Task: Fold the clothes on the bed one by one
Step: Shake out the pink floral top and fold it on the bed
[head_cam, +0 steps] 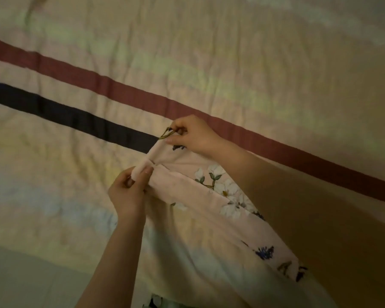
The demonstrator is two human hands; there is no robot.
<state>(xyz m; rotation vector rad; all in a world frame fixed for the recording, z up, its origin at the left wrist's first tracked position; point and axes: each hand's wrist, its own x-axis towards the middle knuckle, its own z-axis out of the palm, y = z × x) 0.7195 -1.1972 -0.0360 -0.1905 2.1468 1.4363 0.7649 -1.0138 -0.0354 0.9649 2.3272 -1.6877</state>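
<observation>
Pink floral garment (pixel 209 187) stretched btwn hands, left hand (pixel 127 192) pinching near corner; right hand (pixel 192 135) far corner

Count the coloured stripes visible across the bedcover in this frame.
2. The maroon stripe runs diagonally from the left edge to the right edge. The dark navy stripe lies below it, running from the left edge until the floral garment covers it.
</observation>
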